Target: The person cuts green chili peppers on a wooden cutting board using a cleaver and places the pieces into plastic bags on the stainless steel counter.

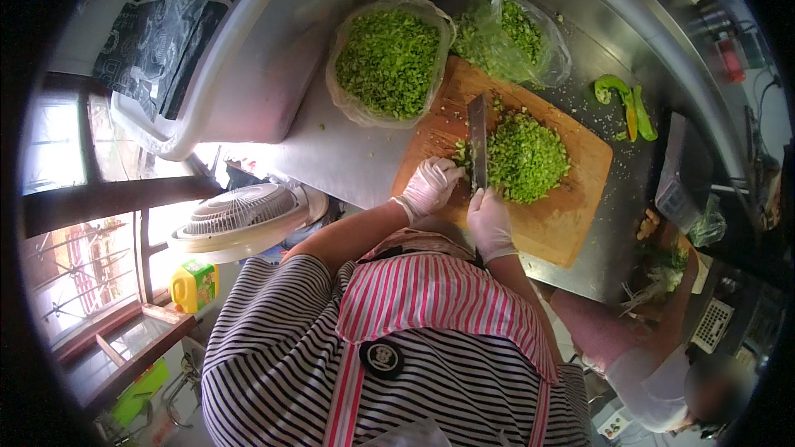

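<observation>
My right hand (490,222), in a thin white glove, is closed round the handle end of a cleaver (478,136). The blade points away from me over a wooden cutting board (571,228). Right of the blade lies a heap of finely chopped green vegetable (527,157). To its left are a few loose green bits (462,151). My left hand (431,185), also gloved, rests at the board's left edge with fingers curled in, close to the blade; whatever they may hold is hidden.
Beyond the board sit a full bag of chopped greens (387,62) and another clear bag (522,37). Green pepper pieces (628,108) lie on the metal counter (592,128). A white tub (273,58) and fan (240,215) are left; a co-worker's arm (609,327) is at lower right.
</observation>
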`<state>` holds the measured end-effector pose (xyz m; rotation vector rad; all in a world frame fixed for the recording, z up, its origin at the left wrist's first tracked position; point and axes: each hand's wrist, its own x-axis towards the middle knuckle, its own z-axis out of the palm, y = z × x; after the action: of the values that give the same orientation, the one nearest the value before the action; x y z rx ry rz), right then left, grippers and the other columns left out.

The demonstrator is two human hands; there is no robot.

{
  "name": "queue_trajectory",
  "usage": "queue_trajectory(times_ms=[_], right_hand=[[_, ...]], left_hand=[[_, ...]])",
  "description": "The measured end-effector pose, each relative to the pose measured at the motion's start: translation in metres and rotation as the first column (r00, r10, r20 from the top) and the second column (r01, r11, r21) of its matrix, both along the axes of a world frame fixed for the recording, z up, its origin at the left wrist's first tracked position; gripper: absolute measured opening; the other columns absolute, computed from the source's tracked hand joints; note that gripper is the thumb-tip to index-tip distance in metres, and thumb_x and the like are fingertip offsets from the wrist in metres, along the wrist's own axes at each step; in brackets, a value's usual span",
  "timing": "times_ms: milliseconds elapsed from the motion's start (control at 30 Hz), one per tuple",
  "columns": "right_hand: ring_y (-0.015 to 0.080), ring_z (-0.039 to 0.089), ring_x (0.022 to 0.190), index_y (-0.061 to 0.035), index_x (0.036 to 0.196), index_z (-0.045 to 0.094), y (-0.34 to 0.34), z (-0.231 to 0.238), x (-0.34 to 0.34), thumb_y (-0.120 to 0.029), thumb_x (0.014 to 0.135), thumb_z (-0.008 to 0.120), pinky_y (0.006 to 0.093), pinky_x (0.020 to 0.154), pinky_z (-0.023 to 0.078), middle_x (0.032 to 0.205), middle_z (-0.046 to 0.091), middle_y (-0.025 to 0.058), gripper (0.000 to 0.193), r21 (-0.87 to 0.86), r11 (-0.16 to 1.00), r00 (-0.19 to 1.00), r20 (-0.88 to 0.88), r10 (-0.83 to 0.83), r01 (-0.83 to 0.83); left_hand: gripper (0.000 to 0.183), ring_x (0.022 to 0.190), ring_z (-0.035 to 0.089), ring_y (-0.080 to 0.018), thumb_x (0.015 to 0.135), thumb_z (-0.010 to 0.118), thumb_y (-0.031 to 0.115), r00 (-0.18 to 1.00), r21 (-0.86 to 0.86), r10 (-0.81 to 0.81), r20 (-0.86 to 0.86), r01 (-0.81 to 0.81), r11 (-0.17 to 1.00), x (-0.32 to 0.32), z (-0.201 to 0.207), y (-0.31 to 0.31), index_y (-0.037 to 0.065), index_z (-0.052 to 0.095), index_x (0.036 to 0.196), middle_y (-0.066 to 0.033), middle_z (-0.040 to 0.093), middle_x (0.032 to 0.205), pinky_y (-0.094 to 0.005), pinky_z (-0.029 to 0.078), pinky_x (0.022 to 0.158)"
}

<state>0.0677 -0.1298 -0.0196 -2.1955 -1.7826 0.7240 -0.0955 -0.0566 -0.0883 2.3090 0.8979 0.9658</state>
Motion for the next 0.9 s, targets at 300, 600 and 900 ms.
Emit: queue_trajectory(times_ms=[300,600,900], right_hand=[[0.0338,0.058,0.053,0.0016,0.097,0.059,0.019,0.034,-0.008,-0.029,0.103,0.041,0.0463,0.051,0.046,0.069,0.062,0.0196,0.037,-0.206,0.974,0.99,-0.086,-0.111,0.091],[0.0313,0.061,0.057,0.0011,0.1,0.06,0.023,0.041,0.01,-0.032,0.105,0.036,0.0447,0.054,0.048,0.071,0.062,0.0184,0.041,-0.246,0.965,0.979,-0.156,-0.134,0.093],[0.034,0.065,0.063,0.002,0.109,0.057,0.002,0.017,0.043,-0.033,0.105,0.034,0.047,0.057,0.05,0.072,0.063,0.0201,0.042,-0.215,0.976,0.987,0.163,-0.011,0.046]], left_hand=[[0.014,0.076,0.061,-0.0393,0.081,0.068,0.006,0.994,-0.191,0.066,0.085,-0.049,0.98,-0.002,-0.001,-0.002,0.007,0.061,0.093,-0.0152,0.063,0.079,-0.0495,0.049,0.07],[0.032,0.093,0.059,-0.038,0.082,0.072,0.013,0.985,-0.184,0.174,-0.008,-0.172,0.968,-0.007,0.02,-0.002,0.007,0.06,0.111,-0.0169,0.065,0.099,-0.0479,0.048,0.08],[0.046,0.106,0.059,-0.0367,0.088,0.064,0.006,0.997,-0.179,0.03,-0.075,-0.043,0.983,0.028,-0.019,0.007,0.011,0.057,0.134,-0.0183,0.063,0.117,-0.0448,0.05,0.09]])
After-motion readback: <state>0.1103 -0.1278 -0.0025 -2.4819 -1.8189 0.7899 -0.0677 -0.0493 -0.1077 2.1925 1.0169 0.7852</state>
